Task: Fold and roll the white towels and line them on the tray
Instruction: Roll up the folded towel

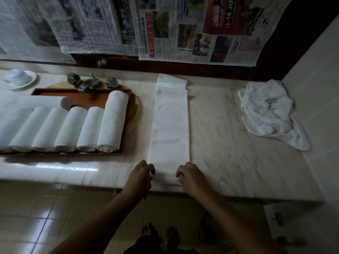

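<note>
Both hands have curled fingers. The left hand [142, 177] grips the near left corner of the long folded towel [170, 125], and the right hand [190, 177] grips the near right corner. The towel lies flat on the bench [229, 134] and stretches away from the hands. Rolled towels [110, 123] sit in a row on the tray [82, 100] to the left. The picture's edge cuts that row off. The fingertips look blurry.
</note>
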The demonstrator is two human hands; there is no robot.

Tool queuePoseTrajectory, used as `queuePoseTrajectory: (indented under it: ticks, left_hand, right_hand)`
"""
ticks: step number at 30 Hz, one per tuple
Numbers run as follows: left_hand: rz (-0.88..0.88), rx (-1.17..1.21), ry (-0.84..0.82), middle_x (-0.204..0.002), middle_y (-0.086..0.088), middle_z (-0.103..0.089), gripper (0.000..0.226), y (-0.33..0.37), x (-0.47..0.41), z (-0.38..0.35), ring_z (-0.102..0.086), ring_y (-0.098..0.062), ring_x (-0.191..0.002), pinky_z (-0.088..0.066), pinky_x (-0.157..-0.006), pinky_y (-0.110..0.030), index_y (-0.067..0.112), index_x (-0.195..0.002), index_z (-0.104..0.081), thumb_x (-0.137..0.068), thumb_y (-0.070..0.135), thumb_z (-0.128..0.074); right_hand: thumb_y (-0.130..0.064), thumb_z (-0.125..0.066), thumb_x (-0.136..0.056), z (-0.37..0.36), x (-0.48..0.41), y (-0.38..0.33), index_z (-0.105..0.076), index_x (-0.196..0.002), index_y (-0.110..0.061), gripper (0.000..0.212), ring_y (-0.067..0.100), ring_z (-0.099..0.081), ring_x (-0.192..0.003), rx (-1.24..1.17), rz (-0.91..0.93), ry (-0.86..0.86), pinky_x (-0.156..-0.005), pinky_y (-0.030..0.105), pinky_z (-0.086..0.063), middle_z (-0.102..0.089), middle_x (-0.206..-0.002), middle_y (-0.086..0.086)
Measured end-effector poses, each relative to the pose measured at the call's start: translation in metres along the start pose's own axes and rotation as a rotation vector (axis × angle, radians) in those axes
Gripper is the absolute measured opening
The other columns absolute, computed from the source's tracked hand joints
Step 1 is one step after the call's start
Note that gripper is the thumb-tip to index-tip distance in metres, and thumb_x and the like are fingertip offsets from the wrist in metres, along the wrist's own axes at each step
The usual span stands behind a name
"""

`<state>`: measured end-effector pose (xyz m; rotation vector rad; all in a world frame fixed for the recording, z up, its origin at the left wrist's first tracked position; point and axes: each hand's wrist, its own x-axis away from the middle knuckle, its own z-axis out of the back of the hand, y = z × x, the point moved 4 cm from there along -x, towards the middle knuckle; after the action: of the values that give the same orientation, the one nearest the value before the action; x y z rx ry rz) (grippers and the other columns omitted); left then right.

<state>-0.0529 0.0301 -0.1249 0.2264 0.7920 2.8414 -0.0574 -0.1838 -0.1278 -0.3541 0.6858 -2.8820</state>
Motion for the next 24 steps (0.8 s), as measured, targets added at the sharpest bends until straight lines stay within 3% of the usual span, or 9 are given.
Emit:
queuePoseTrajectory:
  ticks: [2,4,6,9,12,14,19,24]
  left_hand:
    - [-0.173,-0.123,-0.018,-0.089,0.003,-0.054,0.028,0.007,0.01,-0.01,-0.048,-0.011,-0.071,-0.033,-0.055,-0.017,0.017,-0.085,-0.065,-0.076,-0.008,-0.075]
    - [-0.255,-0.165,-0.018,-0.087,0.001,-0.055,0.038,0.005,0.016,-0.017,-0.049,-0.015,-0.074,-0.034,-0.055,-0.022,0.015,-0.082,-0.063,-0.059,-0.012,-0.079]
    - [-0.307,-0.173,-0.026,-0.089,0.0,-0.057,0.043,-0.001,0.018,-0.023,-0.047,-0.015,-0.078,-0.041,-0.057,-0.026,0.014,-0.083,-0.064,-0.051,-0.011,-0.077]
    - [-0.393,-0.21,-0.044,-0.096,0.001,-0.06,0.036,-0.007,0.02,-0.028,-0.048,-0.015,-0.084,-0.05,-0.066,-0.03,0.014,-0.093,-0.068,-0.064,-0.007,-0.072]
    - [-0.459,-0.2,-0.06,-0.101,0.0,-0.06,0.041,-0.007,0.024,-0.023,-0.054,-0.017,-0.087,-0.05,-0.068,-0.03,0.012,-0.109,-0.069,-0.07,0.0,-0.07]
    - [-0.487,-0.23,-0.071,-0.104,0.002,-0.059,0.045,-0.01,0.025,-0.022,-0.054,-0.018,-0.089,-0.048,-0.074,-0.03,0.014,-0.114,-0.067,-0.071,0.004,-0.074]
    - [-0.581,-0.273,-0.068,-0.106,0.002,-0.059,0.041,-0.016,0.021,-0.017,-0.053,-0.021,-0.096,-0.042,-0.089,-0.032,0.015,-0.112,-0.067,-0.073,0.007,-0.074]
    - [-0.58,-0.242,-0.143,-0.111,0.002,-0.058,0.041,-0.024,0.018,-0.02,-0.055,-0.019,-0.097,-0.047,-0.086,-0.032,0.017,-0.12,-0.064,-0.081,0.006,-0.069]
  right_hand:
    - [-0.001,-0.063,-0.088,-0.008,0.006,-0.005,-0.067,-0.103,-0.021,0.025,0.021,-0.053,-0.1,0.05,0.076,0.026,-0.079,0.036,-0.049,-0.055,-0.108,-0.001]
    - [0.007,-0.058,-0.083,-0.016,0.015,-0.008,-0.067,-0.11,-0.015,0.036,0.026,-0.053,-0.103,0.084,0.141,0.055,-0.079,0.039,-0.047,-0.058,-0.111,0.004]
    - [0.003,-0.05,-0.082,-0.02,0.025,-0.009,-0.068,-0.114,-0.013,0.039,0.028,-0.056,-0.1,0.127,0.18,0.119,-0.075,0.04,-0.05,-0.059,-0.109,0.005]
    - [-0.012,-0.047,-0.085,-0.023,0.035,-0.005,-0.066,-0.119,-0.016,0.039,0.025,-0.059,-0.094,0.139,0.234,0.177,-0.072,0.038,-0.054,-0.061,-0.107,0.002]
    - [-0.014,-0.058,-0.086,-0.023,0.037,-0.003,-0.064,-0.124,-0.019,0.039,0.022,-0.058,-0.097,0.125,0.291,0.19,-0.075,0.036,-0.054,-0.062,-0.11,0.0]
    - [-0.014,-0.054,-0.088,-0.022,0.035,-0.002,-0.066,-0.122,-0.019,0.036,0.022,-0.059,-0.096,0.144,0.306,0.195,-0.075,0.035,-0.054,-0.063,-0.109,0.0]
    - [-0.015,-0.048,-0.087,-0.023,0.029,0.0,-0.068,-0.114,-0.016,0.034,0.024,-0.061,-0.092,0.191,0.331,0.191,-0.073,0.037,-0.055,-0.063,-0.105,0.002]
    - [-0.015,-0.047,-0.084,-0.021,0.026,0.001,-0.068,-0.11,-0.014,0.034,0.026,-0.061,-0.087,0.221,0.362,0.199,-0.069,0.038,-0.054,-0.062,-0.102,0.004]
